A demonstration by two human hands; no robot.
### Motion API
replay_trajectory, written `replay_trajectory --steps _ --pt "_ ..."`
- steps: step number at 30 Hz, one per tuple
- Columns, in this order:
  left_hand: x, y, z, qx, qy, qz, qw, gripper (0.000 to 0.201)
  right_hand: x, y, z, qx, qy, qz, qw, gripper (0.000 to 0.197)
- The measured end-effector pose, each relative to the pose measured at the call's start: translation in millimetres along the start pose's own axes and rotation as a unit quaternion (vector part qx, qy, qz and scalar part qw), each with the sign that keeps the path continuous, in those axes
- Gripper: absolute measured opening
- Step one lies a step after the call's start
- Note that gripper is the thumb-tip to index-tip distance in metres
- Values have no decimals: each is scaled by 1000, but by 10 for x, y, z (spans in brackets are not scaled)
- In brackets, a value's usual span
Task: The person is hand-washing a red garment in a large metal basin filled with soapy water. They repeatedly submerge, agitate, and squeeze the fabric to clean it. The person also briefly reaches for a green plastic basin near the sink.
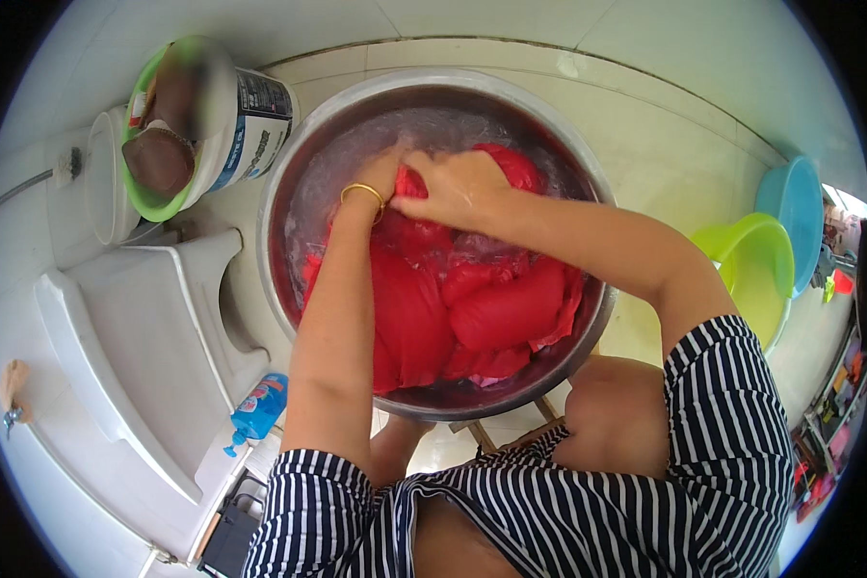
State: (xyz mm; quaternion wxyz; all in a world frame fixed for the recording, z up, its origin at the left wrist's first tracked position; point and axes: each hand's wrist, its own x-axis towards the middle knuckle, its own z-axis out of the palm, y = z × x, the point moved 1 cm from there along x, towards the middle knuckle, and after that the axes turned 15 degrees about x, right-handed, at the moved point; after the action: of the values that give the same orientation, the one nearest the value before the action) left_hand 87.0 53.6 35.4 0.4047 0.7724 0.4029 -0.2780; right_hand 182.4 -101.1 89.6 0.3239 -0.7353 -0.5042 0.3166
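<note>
A large round metal basin [281, 252] holds cloudy water and a soaked red padded garment [507, 306], which bulges above the surface in puffy folds. Toward the basin's far side, my left hand [383, 171], with a gold bangle [360, 191] at its wrist, is closed on a bunched part of the garment. My right hand [456, 189] reaches across from the right and grips the cloth right beside it, thumb toward me. Between the two hands a small fold of red fabric shows. The left fingertips are partly hidden.
On the left stand a blue pump bottle [259, 408], a white plastic fixture [116, 356] and a white bucket [260, 120] with a green bowl [144, 193] on top. At the right are a yellow-green basin [763, 260] and a blue basin [803, 217]. Wooden legs [472, 438] show under the metal basin.
</note>
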Motion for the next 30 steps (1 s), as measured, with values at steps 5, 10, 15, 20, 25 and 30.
replay_trajectory --steps 5,10,15,20,25,30 --pt "-259 -249 251 89 43 422 901 55 -585 -554 -55 21 -17 -169 985 57" --pt "-1297 -189 392 136 8 347 928 59 -1127 -615 -163 116 -90 -178 973 48" --pt "-1846 -224 783 331 101 292 892 77 -1449 49 -118 -71 16 4 997 72" --pt "-1394 -75 1021 386 163 216 882 76 -1189 296 266 -150 -34 39 987 79" --pt "-850 56 874 375 97 123 914 61 -768 524 389 -133 -103 83 982 58" --pt "-230 -26 626 331 174 42 926 41 -148 357 -17 65 -182 185 964 45"
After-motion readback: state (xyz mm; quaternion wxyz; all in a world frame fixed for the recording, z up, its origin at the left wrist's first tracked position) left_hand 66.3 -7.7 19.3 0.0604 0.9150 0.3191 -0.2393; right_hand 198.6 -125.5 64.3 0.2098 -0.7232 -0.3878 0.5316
